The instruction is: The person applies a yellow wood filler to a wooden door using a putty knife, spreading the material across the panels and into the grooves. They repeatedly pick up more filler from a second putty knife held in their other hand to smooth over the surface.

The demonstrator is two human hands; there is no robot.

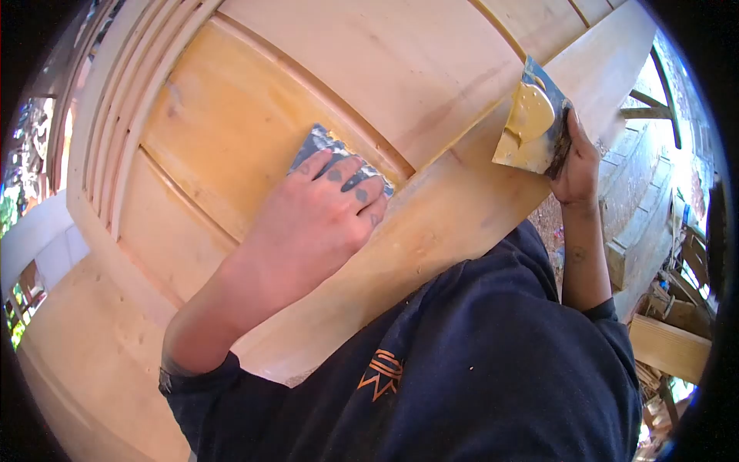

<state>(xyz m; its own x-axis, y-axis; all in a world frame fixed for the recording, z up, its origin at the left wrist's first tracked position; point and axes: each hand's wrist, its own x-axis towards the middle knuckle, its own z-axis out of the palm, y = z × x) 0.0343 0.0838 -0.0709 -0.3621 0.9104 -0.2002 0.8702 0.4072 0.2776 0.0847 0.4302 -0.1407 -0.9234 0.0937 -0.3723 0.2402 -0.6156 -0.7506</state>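
Observation:
My left hand is closed on a flat, putty-smeared scraper blade, its fingers pressing on the blade's face. The blade lies against a yellow-stained recessed panel of a pale wooden door. On the other side my right hand grips the edge of a thin square metal plate, held up above the door's edge rail. A thick lump of yellow putty sits on that plate. My left thumb is hidden behind the hand.
Grooved moulding runs along the left of the door. A pale wooden surface lies at lower left. Stacked panelled boards and a wood block stand on the right, with scrap wood around them.

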